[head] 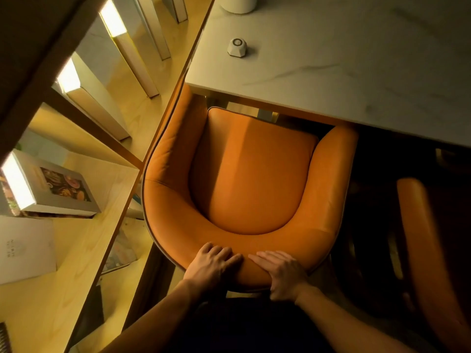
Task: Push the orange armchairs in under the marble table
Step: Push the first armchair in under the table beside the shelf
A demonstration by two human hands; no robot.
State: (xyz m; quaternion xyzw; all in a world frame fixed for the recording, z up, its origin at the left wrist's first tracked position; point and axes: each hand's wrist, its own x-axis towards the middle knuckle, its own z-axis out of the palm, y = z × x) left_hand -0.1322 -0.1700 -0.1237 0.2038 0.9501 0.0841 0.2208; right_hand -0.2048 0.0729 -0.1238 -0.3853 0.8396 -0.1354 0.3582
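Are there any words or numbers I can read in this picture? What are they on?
None can be read.
White card on the shelf: faint print, too blurred.
Grey book with food pictures: title too small and blurred.
Small white gadget on the marble table: only a ring mark, no words.

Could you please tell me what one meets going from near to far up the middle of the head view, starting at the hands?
Left hand and right hand on the backrest → orange armchair seat cushion → marble table edge → small white device → white container at the top edge.
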